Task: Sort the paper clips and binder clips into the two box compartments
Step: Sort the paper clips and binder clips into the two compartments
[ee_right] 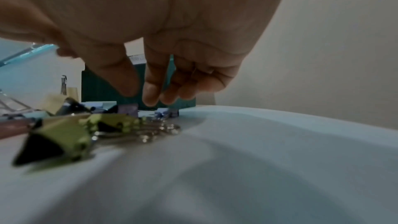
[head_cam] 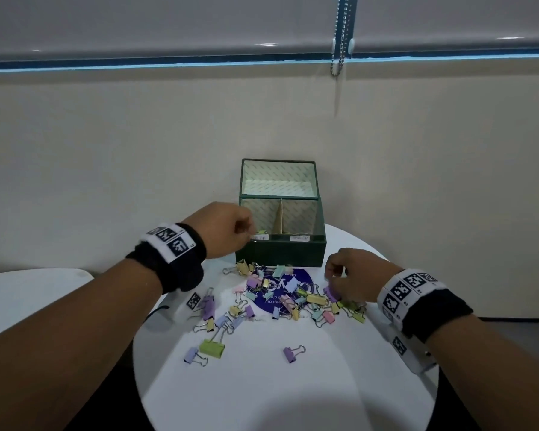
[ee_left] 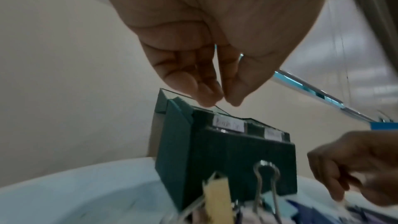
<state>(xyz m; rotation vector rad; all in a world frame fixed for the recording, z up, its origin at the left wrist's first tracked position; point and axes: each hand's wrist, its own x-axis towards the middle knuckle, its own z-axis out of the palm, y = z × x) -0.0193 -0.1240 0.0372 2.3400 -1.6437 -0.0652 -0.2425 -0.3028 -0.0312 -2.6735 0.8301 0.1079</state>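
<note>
A dark green box [head_cam: 280,253] stands at the table's far edge, its lid [head_cam: 279,177] raised, with a cardboard divider [head_cam: 280,219] between two labelled compartments. My left hand [head_cam: 243,234] hovers over the left compartment's front corner. In the left wrist view, this hand's [ee_left: 219,101] fingertips meet the thumb and nothing shows between them. A heap of pastel binder clips [head_cam: 280,298] lies in front of the box. My right hand [head_cam: 335,278] hangs over the heap's right end. Its thumb and fingers [ee_right: 150,96] point down, slightly apart, just above a purple clip [ee_right: 128,108] and hold nothing.
The round white table [head_cam: 277,393] has stray clips nearer me: a green one [head_cam: 212,348], a lilac one [head_cam: 192,355] and a purple one [head_cam: 291,353]. A second white table [head_cam: 28,293] is at the left. The wall is right behind the box.
</note>
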